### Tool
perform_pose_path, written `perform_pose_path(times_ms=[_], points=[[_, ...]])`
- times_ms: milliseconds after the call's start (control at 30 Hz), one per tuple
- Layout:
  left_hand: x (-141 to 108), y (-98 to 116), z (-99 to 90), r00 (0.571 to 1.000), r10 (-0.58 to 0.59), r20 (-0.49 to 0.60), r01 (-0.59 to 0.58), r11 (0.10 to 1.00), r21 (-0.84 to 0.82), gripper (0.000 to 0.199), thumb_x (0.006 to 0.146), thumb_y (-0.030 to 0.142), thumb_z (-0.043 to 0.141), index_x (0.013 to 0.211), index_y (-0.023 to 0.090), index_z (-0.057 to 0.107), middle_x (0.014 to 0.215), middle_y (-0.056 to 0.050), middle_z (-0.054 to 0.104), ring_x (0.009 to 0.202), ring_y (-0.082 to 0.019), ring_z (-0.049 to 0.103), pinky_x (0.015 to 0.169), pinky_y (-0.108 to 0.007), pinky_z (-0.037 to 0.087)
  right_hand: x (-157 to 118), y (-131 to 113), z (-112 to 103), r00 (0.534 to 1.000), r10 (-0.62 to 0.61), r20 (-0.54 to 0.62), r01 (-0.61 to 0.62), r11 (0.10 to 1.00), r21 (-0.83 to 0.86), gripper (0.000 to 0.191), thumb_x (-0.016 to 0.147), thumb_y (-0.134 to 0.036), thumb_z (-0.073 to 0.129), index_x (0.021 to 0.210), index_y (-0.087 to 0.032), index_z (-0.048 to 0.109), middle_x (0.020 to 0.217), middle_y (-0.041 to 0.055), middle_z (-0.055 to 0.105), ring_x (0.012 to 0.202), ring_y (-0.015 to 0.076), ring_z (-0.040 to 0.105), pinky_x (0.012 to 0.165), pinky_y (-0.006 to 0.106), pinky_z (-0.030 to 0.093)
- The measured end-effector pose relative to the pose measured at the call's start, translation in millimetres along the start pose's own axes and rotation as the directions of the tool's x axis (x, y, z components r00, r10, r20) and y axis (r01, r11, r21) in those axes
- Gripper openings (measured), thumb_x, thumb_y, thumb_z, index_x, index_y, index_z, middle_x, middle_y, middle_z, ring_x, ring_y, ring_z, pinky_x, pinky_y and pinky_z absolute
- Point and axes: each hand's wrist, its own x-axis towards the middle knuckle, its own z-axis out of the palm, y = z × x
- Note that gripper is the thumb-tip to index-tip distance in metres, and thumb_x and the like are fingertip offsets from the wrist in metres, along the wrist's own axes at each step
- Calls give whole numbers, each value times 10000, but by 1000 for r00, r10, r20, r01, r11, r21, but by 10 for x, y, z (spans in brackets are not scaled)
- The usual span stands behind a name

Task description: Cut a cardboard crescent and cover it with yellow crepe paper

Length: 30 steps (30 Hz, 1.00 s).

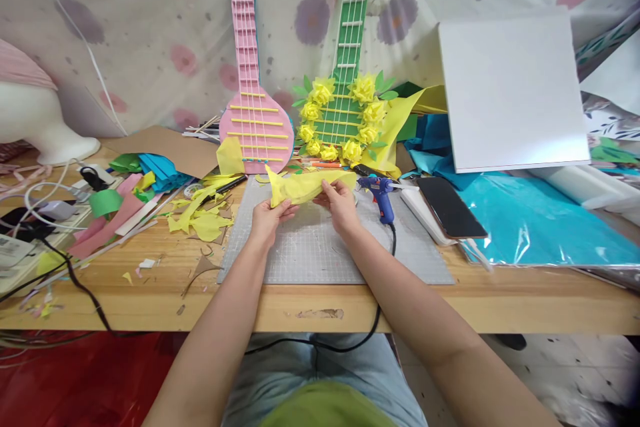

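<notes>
A strip of yellow crepe paper (305,187) stretches between my two hands, raised over the grey cutting mat (310,250). Its left end is pinched by my left hand (273,217). My right hand (340,204) grips the strip's lower edge farther right, with the thumb and fingers pressed together on it. Just right of my right hand, a blue glue gun (381,197) rests on the mat, its nozzle pointing right.
Behind the mat lean a pink paper instrument (257,124) and a green one (345,114) with yellow flowers. Yellow scraps (207,220) lie left. A black phone (451,207), blue wrapped paper (545,220) and a white board (513,94) are right. The gun's cord crosses the table edge.
</notes>
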Motion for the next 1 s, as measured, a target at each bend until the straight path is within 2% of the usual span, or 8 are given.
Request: perform_pose_path(times_ms=[100,233,367,467,667,733,833,1000], points=[[8,32,-25,1000,-5,21,5,1000,-2,235,636,196,714,836,89,654,791,-110,701,661,-192,677,577,-257,533,40,2,-32,998,39,-41,-38,999,24,386,605,-419,722,639,-207,401,533,-52,562,485,99,581,493,235,532],[35,29,-32,991,71,-113,-75,997,-33,211,659,221,693,816,87,649,753,-90,699,624,-182,672,597,-280,550,30,-2,-20,997,76,-19,-76,997,16,390,602,-401,729,623,-196,398,522,-52,578,485,94,598,492,210,533],[65,-3,-30,981,115,-154,-122,992,-38,144,663,203,685,757,103,642,697,-57,691,615,-169,668,643,-293,556,-12,-28,15,993,84,87,-82,996,-30,310,596,-339,739,725,-178,509,647,-18,652,563,101,630,536,207,543],[72,8,-30,989,81,-124,-86,996,-35,158,665,218,687,762,105,637,690,-55,687,621,-174,669,655,-304,555,-18,-29,26,994,93,62,-88,994,-70,324,569,-251,752,818,-162,565,708,-9,668,557,92,618,532,204,542],[62,88,-32,995,-40,-89,21,978,-205,498,790,563,449,891,107,624,785,-122,692,718,-215,676,674,-363,546,-16,19,32,995,95,37,-91,992,-91,291,583,-239,731,815,-151,578,650,-13,658,511,99,599,555,235,557],[54,69,-21,998,-24,-53,15,987,-161,434,724,512,582,894,115,626,811,-114,692,701,-206,674,665,-346,545,-19,39,35,996,91,25,-88,991,-105,288,597,-254,722,828,-157,578,678,-6,667,535,108,610,575,245,561],[35,2,9,999,26,-42,-28,999,-35,348,561,246,769,851,114,628,795,-81,686,646,-180,665,631,-301,534,-19,58,36,995,97,-15,-97,991,-91,279,611,-245,715,835,-157,575,712,1,668,550,110,615,590,247,558],[7,-26,27,997,56,-55,-58,998,-26,244,546,124,742,755,98,619,689,-52,669,568,-152,647,544,-245,509,-5,32,24,992,123,17,-123,992,5,251,612,-229,733,719,-163,515,605,-35,614,516,79,594,548,201,540]])
